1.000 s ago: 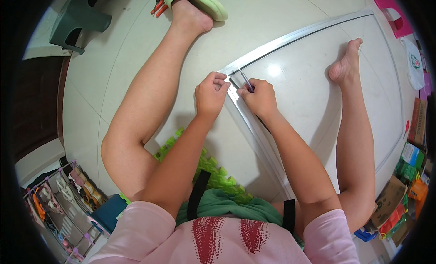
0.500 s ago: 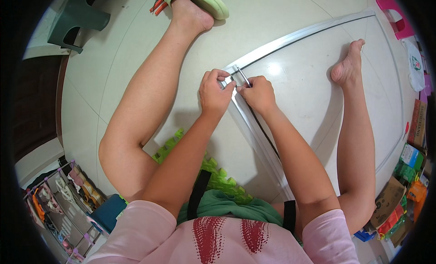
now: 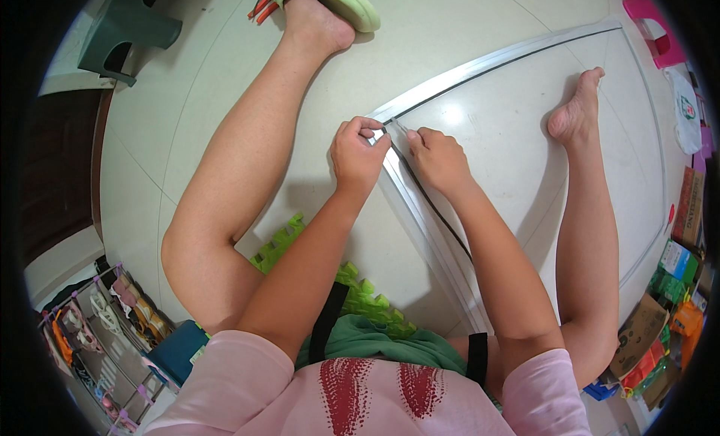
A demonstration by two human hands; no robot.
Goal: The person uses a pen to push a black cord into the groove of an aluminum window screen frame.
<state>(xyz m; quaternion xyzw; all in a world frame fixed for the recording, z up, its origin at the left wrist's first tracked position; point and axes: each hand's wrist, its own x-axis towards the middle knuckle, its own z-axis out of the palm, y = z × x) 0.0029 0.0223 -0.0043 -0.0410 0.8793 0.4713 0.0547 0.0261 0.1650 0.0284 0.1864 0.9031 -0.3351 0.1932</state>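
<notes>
A silver metal frame (image 3: 442, 77) with a mesh-like or clear inside lies on the floor, its nearest corner between my hands. My left hand (image 3: 355, 152) is closed in a pinch at that corner, thumb and fingertips on the black rubber strip (image 3: 437, 211). Along the near side bar (image 3: 427, 230) the strip bows loosely away from the metal; along the far bar it runs close. My right hand (image 3: 441, 160) is closed on a slim silver tool (image 3: 400, 125), whose tip points at the corner. Most of the tool hides in my fingers, so its exact kind is unclear.
My legs spread around the frame, the bare right foot (image 3: 576, 109) over it. Red-handled tools (image 3: 265, 13) lie beyond my left slipper (image 3: 341, 7). A green foam mat (image 3: 360, 286) is under me. A dark stool (image 3: 135, 31), a shoe rack (image 3: 97, 338) and boxes (image 3: 641, 335) stand around.
My right hand has shifted slightly right and tipped the tool lower toward the corner. The black strip along the near bar has come away into a loose curve. My left hand stays nearly still.
</notes>
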